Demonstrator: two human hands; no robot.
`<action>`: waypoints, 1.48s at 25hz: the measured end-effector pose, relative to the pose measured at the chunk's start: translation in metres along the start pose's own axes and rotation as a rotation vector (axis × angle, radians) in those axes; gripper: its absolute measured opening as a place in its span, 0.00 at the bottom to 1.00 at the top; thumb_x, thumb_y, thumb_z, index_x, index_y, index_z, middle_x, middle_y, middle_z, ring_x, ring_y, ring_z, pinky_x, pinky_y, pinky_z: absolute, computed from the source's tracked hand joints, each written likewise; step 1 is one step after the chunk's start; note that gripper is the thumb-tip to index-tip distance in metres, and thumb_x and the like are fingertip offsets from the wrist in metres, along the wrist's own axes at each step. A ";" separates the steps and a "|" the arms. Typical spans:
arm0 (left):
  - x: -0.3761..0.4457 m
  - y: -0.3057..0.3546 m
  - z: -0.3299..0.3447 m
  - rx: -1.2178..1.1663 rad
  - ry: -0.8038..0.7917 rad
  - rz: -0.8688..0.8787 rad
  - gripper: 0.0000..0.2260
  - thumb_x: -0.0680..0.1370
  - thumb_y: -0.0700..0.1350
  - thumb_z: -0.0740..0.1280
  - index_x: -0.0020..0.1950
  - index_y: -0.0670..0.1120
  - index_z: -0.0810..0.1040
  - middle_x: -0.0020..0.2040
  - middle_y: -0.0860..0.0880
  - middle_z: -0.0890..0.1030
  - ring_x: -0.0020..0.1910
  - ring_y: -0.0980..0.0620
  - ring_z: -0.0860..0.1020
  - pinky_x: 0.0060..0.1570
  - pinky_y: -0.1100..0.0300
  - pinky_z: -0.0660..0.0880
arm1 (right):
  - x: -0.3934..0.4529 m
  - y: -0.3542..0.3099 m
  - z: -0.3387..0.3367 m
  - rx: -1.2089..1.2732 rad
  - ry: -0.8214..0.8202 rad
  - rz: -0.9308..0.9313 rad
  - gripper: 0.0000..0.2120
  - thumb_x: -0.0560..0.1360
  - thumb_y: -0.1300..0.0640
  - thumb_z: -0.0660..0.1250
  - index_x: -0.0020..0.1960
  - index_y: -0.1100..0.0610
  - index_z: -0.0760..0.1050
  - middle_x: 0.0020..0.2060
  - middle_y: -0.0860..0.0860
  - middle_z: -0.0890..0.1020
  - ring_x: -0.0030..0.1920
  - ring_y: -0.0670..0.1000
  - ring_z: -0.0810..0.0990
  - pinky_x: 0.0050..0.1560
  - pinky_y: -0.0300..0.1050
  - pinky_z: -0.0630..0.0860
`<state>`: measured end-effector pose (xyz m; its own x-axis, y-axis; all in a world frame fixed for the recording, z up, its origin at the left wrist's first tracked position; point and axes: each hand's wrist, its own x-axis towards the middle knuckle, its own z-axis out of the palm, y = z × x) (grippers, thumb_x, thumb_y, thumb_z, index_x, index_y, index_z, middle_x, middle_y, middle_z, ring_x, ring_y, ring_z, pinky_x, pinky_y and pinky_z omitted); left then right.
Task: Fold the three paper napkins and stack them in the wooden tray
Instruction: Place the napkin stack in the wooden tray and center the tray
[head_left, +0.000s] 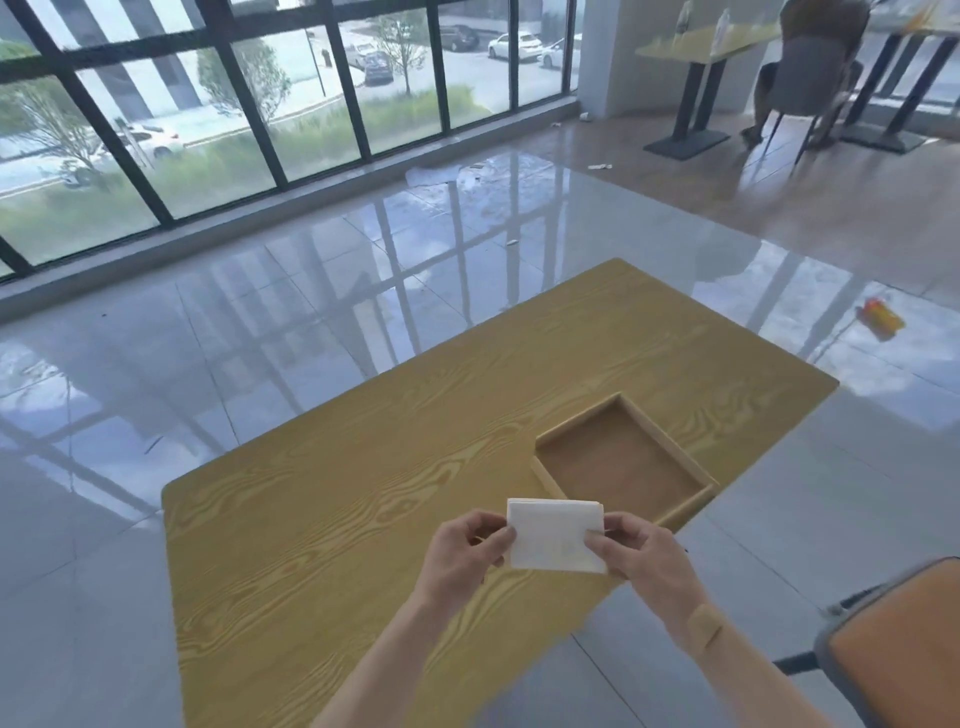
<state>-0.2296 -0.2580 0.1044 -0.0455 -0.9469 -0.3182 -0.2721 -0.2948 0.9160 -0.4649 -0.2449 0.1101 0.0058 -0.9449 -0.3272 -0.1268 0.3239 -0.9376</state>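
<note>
Rectangular table (363, 499) with a yellow-brown wood-grain top, seen at an angle from its near side, standing on glossy grey floor tiles (208, 332). One thing lies directly on it: a shallow square wooden tray (670, 441) with pale raised walls and a darker brown bottom, set near the table's right edge, turned diagonally to the table's sides.

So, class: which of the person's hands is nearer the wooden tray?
Right. The right hand pinches the folded napkins' right edge, just below the wooden tray's near rim. The left hand pinches the left edge, farther from the tray.
</note>
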 end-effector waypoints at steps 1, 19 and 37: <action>0.001 0.004 0.016 0.016 -0.016 0.006 0.03 0.77 0.44 0.70 0.47 0.50 0.84 0.37 0.53 0.83 0.33 0.58 0.79 0.29 0.67 0.71 | -0.004 0.004 -0.016 0.013 0.015 0.001 0.04 0.72 0.58 0.73 0.46 0.51 0.83 0.36 0.46 0.86 0.35 0.40 0.80 0.36 0.33 0.74; 0.061 0.034 0.165 0.223 -0.150 0.005 0.04 0.78 0.48 0.69 0.46 0.57 0.83 0.36 0.58 0.83 0.32 0.62 0.77 0.34 0.66 0.71 | 0.023 0.042 -0.159 -0.005 0.195 0.065 0.04 0.71 0.58 0.75 0.45 0.52 0.84 0.35 0.45 0.86 0.32 0.39 0.79 0.32 0.29 0.72; 0.167 0.033 0.145 0.098 0.019 -0.196 0.05 0.77 0.47 0.69 0.43 0.56 0.83 0.35 0.60 0.81 0.33 0.64 0.76 0.33 0.71 0.72 | 0.191 0.012 -0.152 -0.319 -0.071 0.176 0.03 0.71 0.51 0.74 0.44 0.45 0.83 0.37 0.40 0.86 0.39 0.40 0.83 0.45 0.40 0.78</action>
<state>-0.3855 -0.4070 0.0460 0.0357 -0.8754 -0.4821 -0.3662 -0.4603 0.8087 -0.6163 -0.4287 0.0546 0.0238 -0.8669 -0.4979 -0.4344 0.4396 -0.7862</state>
